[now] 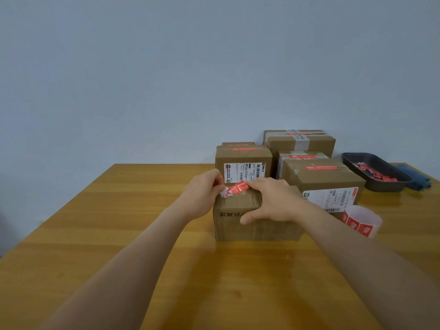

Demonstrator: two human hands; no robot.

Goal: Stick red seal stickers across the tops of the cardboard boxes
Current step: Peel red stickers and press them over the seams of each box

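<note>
A cardboard box [252,225] stands nearest me on the wooden table [119,234]. A red seal sticker [238,188] lies partly on its top, its left end lifted with white backing showing. My left hand [202,194] pinches that lifted left end. My right hand [271,201] rests on the box top, fingers over the sticker's right end and thumb down the front face. Behind stand several boxes with red stickers across their tops, among them a left one [242,160] and a right one [321,177].
A roll of red stickers [360,222] on white backing sits just right of the near box. A dark tray [376,170] holding red sticker scraps lies at the back right, with a blue cloth [416,179] beside it. A plain wall rises behind.
</note>
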